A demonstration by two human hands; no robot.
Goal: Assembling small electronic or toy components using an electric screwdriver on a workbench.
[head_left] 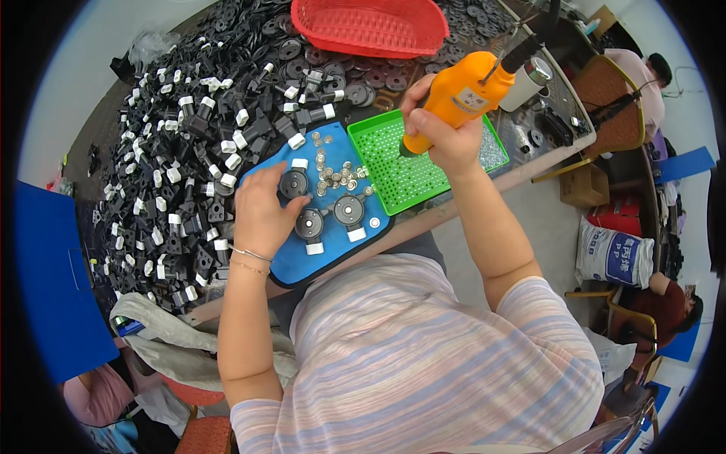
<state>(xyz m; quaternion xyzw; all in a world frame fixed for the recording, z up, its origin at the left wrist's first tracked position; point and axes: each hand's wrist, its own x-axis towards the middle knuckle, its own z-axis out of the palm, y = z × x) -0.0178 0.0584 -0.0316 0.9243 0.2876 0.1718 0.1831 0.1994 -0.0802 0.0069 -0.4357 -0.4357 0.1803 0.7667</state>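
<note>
My right hand (451, 138) grips an orange electric screwdriver (470, 89), its dark tip pointing down over a green perforated tray (389, 163). My left hand (259, 203) is curled round a black caster wheel (294, 183) with a white end, its thumb along the near edge. Two similar casters lie beside it on the blue mat, a near one (309, 224) and one further right (349, 210). Small round metal pieces (329, 181) are scattered on the blue mat (291, 261) between the casters and the tray.
A large heap of black caster parts with white ends (178, 174) covers the left side of the table. Loose black discs (378, 76) lie at the back, under a red basket (370, 34). A silver-lidded cup (529, 79) stands right of the screwdriver. Other people sit further off.
</note>
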